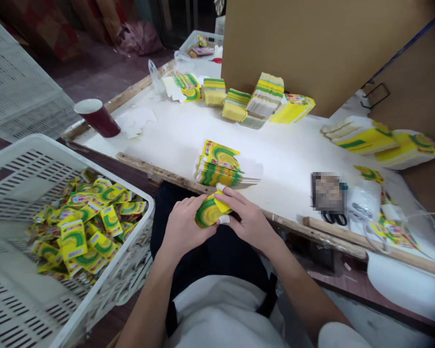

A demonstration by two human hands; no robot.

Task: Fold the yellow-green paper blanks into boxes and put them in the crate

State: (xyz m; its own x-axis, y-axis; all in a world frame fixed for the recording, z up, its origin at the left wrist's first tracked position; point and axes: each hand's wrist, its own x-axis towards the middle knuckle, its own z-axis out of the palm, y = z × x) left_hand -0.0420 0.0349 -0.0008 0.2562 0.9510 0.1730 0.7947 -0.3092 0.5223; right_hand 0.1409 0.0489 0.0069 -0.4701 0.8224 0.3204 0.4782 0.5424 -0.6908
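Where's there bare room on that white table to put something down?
Widest bare stretch: between the red cup, the back row of stacks and the near stack. A smaller one runs from that stack to the scissors. The right end is crowded with cables and packs. Left hand and right hand hold a carton.

A small packing workshop: stacks of flat yellow-green printed cartons (217,166) on a white desk (290,159), a white slotted plastic crate (18,159) of folded boxes, brown cardboard sheets (311,43).
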